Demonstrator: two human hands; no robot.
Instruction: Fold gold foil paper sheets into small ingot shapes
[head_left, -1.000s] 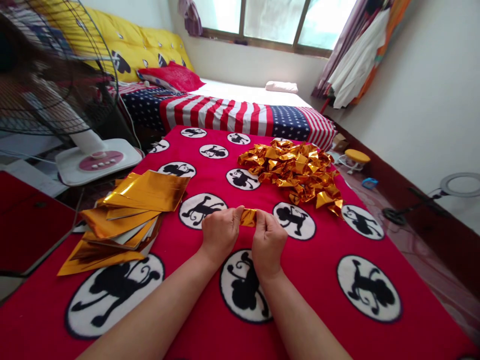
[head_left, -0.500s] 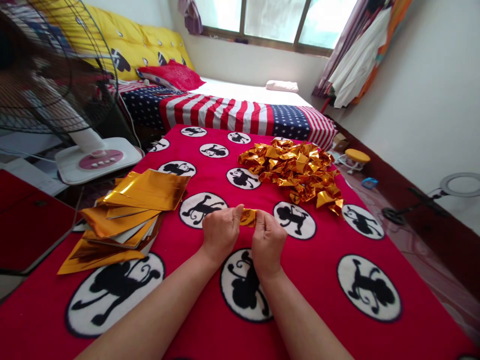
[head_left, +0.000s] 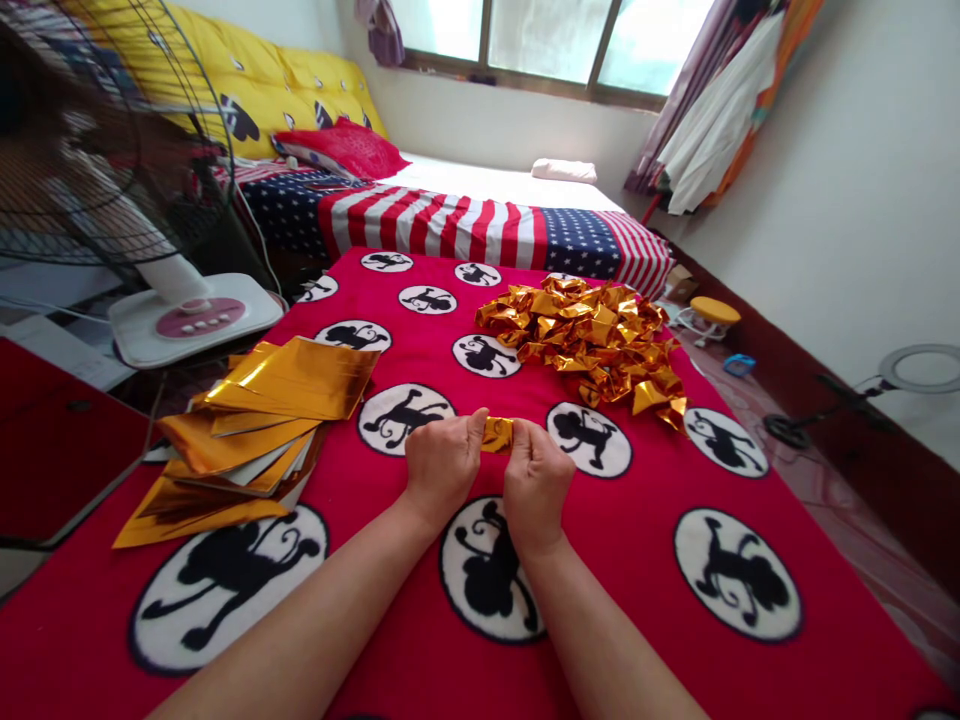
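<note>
The small gold foil piece (head_left: 497, 435) is located between the left hand (head_left: 444, 465) and the right hand (head_left: 536, 485), above the red cloth (head_left: 630, 570). Each hand is closed in a loose fist and grips one end of the piece between thumb and curled fingers; the thumbs lie along the upper side. Only the middle section of the piece is exposed; its ends are hidden by the hands.

The exposed section is shiny, creased and roughly rectangular. The cloth has a soft, matte surface printed with white discs bearing black monkey figures. To the left of the hands, a stack of flat gold sheets (head_left: 296, 380) lies fanned unevenly, smooth and mirror-like on top, with pale edges or undersides visible. Beyond the hands to the right, a heap of folded gold pieces (head_left: 592, 335) shows angular, crumpled facets.

Compared with one second ago, both hands occupy nearly the same position and retain their grip. The reflections on the exposed foil differ slightly. The stack and the heap are unchanged.
</note>
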